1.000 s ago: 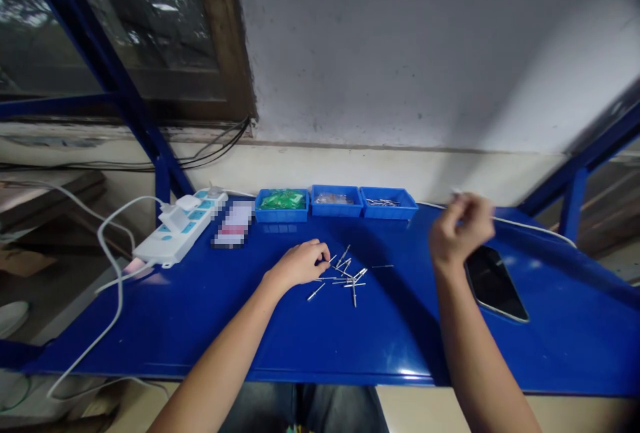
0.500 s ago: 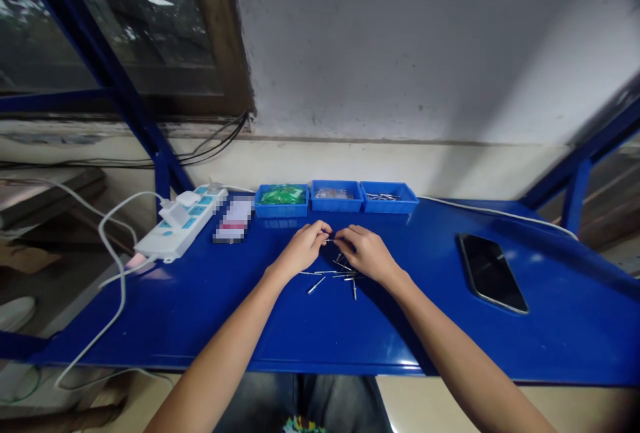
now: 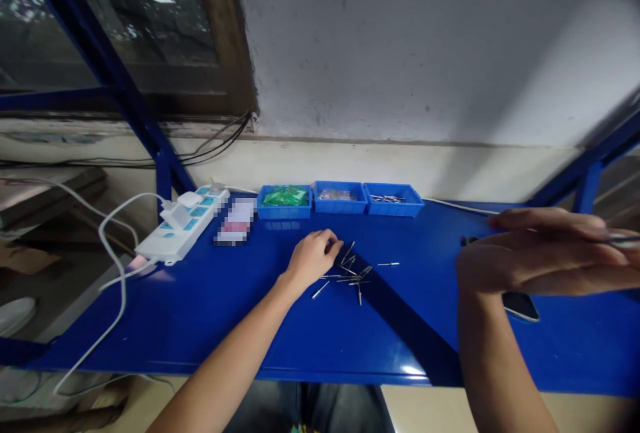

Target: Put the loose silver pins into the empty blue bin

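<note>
Several metal pins [image 3: 350, 272] lie mid-surface, nearer its back edge; my left hand [image 3: 313, 256] rests curled touching them. My right hand [image 3: 540, 253], raised, pinches one pin [image 3: 623, 240] toward the right edge.

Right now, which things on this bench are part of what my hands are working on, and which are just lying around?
In use:
- left hand resting on the pile of metal pins
- right hand raised, a thin metal piece at its fingertips
- blue tray of pins

Lying about:
- phone, partly behind the right hand
- power strip
- green-filled tray
- middle tray
</note>
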Demonstrator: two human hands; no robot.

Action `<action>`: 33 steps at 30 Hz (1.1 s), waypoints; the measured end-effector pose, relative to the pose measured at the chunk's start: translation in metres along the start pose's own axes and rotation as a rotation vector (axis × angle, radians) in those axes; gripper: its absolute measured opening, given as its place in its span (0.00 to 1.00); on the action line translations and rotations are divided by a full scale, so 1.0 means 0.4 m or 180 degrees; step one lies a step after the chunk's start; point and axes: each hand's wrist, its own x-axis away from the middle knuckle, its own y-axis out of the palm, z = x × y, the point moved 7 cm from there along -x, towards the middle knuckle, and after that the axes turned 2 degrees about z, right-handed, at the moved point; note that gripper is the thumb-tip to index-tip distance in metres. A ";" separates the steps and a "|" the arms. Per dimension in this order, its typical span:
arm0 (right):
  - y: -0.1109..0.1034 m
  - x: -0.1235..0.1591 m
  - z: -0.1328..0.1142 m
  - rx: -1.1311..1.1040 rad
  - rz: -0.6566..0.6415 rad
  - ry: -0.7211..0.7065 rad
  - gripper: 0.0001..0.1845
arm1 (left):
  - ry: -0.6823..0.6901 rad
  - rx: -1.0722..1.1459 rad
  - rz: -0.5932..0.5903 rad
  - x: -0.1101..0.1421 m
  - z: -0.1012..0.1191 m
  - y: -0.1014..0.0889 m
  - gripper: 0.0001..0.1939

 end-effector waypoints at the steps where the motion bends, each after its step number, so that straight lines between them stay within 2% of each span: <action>1: -0.032 0.003 0.021 0.0290 0.0800 0.0110 0.28 | -0.0021 -0.0124 -0.0007 0.002 0.004 0.009 0.11; 2: -0.025 0.010 0.042 0.0589 0.0999 0.0174 0.23 | -0.0030 -0.0242 -0.0045 0.005 0.007 0.019 0.11; 3: 0.015 0.016 0.070 0.0860 0.0637 0.0252 0.19 | -0.0031 -0.0348 -0.0095 0.007 0.010 0.029 0.10; 5: 0.137 0.060 0.161 0.1330 -0.1133 0.0673 0.17 | -0.0014 -0.0516 -0.0168 0.010 0.012 0.042 0.08; 6: 0.185 0.107 0.208 0.1526 -0.2074 0.0938 0.18 | 0.0001 -0.0585 -0.0180 0.011 0.011 0.044 0.06; 7: 0.212 0.154 0.242 0.1658 -0.2800 0.1142 0.20 | 0.0015 -0.0649 -0.0181 0.011 0.009 0.043 0.05; 8: 0.226 0.194 0.261 0.1696 -0.3305 0.1266 0.22 | 0.0033 -0.0707 -0.0181 0.011 0.006 0.041 0.05; 9: 0.235 0.223 0.265 0.1663 -0.3606 0.1306 0.24 | 0.0059 -0.0757 -0.0184 0.010 0.002 0.039 0.06; 10: 0.243 0.240 0.255 0.1555 -0.3713 0.1270 0.24 | 0.0083 -0.0794 -0.0186 0.009 -0.003 0.037 0.06; 14: 0.291 0.260 0.130 0.0777 -0.3492 0.0781 0.22 | 0.0102 -0.0722 -0.0155 0.001 -0.022 0.032 0.07; 17: 0.330 0.282 0.028 0.0302 -0.3424 0.0296 0.18 | 0.0170 -0.0287 -0.0051 -0.007 -0.025 0.026 0.06; 20: 0.350 0.307 -0.033 0.0103 -0.3457 -0.0133 0.12 | 0.0338 0.0200 0.0139 -0.014 -0.018 0.008 0.06; 24: 0.350 0.314 -0.061 0.0102 -0.3363 -0.0387 0.09 | 0.0285 0.0582 0.0351 -0.017 -0.020 -0.016 0.07; 28: 0.345 0.303 -0.060 0.0326 -0.3237 -0.0564 0.11 | 0.0209 0.0994 0.0337 -0.017 -0.018 -0.018 0.07; 31: 0.322 0.263 -0.031 0.0399 -0.2837 -0.0167 0.12 | 0.0052 0.1199 0.0234 -0.015 -0.021 -0.015 0.11; 33: 0.277 0.211 -0.012 0.0188 -0.2130 0.0299 0.14 | 0.0069 0.1044 0.0028 -0.012 -0.020 -0.013 0.13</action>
